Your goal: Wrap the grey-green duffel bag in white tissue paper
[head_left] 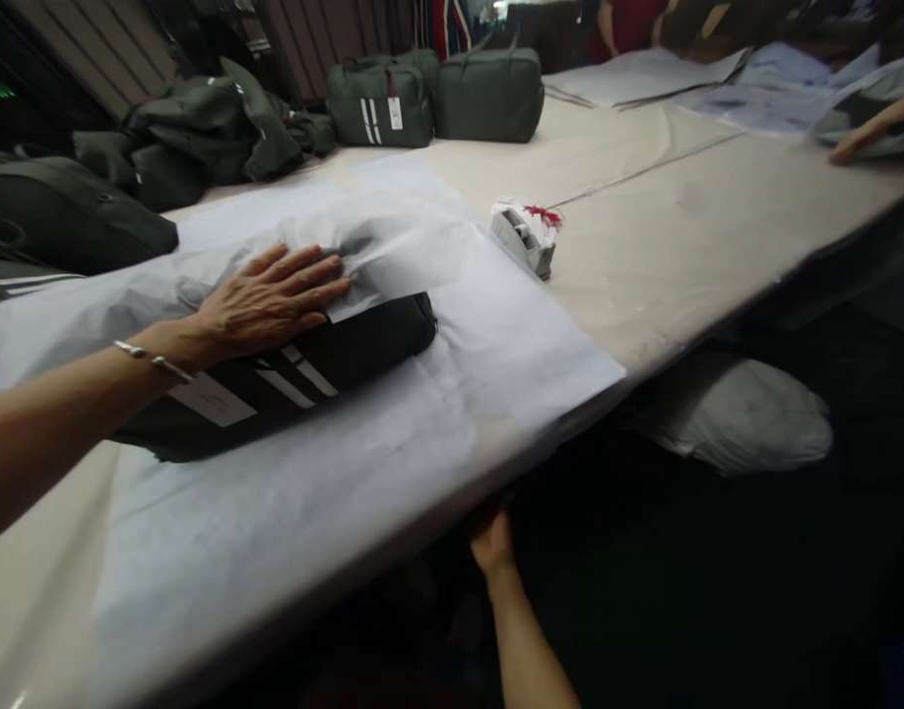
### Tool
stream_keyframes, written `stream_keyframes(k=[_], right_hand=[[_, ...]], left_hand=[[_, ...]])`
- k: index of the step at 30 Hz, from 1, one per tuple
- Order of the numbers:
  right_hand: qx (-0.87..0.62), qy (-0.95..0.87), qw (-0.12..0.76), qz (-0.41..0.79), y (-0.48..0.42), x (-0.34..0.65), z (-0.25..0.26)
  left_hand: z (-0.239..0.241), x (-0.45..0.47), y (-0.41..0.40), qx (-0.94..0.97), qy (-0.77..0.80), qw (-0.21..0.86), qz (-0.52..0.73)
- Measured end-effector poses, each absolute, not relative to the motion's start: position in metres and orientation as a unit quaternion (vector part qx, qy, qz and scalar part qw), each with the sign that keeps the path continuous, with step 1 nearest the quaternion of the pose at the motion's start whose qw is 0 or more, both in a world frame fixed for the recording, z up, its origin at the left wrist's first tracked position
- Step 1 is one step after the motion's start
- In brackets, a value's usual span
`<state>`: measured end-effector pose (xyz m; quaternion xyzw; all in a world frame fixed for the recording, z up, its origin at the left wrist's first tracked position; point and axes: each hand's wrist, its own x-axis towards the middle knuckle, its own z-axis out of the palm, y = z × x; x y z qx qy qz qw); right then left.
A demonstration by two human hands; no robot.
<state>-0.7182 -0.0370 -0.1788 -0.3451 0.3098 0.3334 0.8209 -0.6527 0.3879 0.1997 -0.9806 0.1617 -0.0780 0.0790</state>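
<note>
At the far left, dark olive fabric bags (60, 212) lie slumped and soft in a loose heap running toward the back wall, their cloth creased and matte. Next to them the left hand (271, 300) rests flat, fingers spread and slightly fanned, palm down on a fold of thin white tissue paper (452, 394) drawn over the top of a black bag (363, 345); a slim metal bangle (153, 359) circles the wrist. The black bag lies on its side near the front of the table (718, 226), about left of centre, oblong with rounded ends, smooth dark fabric marked by pale diagonal stripes and a pale rectangular tag. The tissue paper under and partly over it is a large translucent sheet, lightly wrinkled, its near corner reaching the table's front edge. At the back, two boxy olive duffel bags (433, 98) stand upright side by side, one with white stripes and a hanging tag. The right hand (492, 537) is at the table's front edge below the sheet; its fingers are hidden under the edge, so whether it grips anything cannot be told. Just beyond the sheet's right edge sits a small grey tape dispenser (526, 236) with a red scrap on top. The table is covered in flat beige paper with faint seams. At the far right, another person's hand (858, 143) rests on pale sheets (718, 84).
</note>
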Motion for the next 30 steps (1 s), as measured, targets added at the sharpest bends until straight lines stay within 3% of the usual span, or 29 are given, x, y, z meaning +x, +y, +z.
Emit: stream_keyframes(k=[14,26,30], right_hand=[[-0.32,0.285,0.831,0.354,-0.064,-0.734,-0.134],[-0.368,0.275,0.819,0.344,-0.068,-0.752,-0.081],[-0.481,0.247,0.768,0.343,-0.108,-0.766,-0.052]], left_hand=[[0.197,-0.647,0.387,-0.99,0.118,-0.025,-0.068],[0.197,-0.656,0.388,-0.98,0.147,0.105,-0.087],[0.198,-0.659,0.388,-0.981,0.137,0.106,-0.088]])
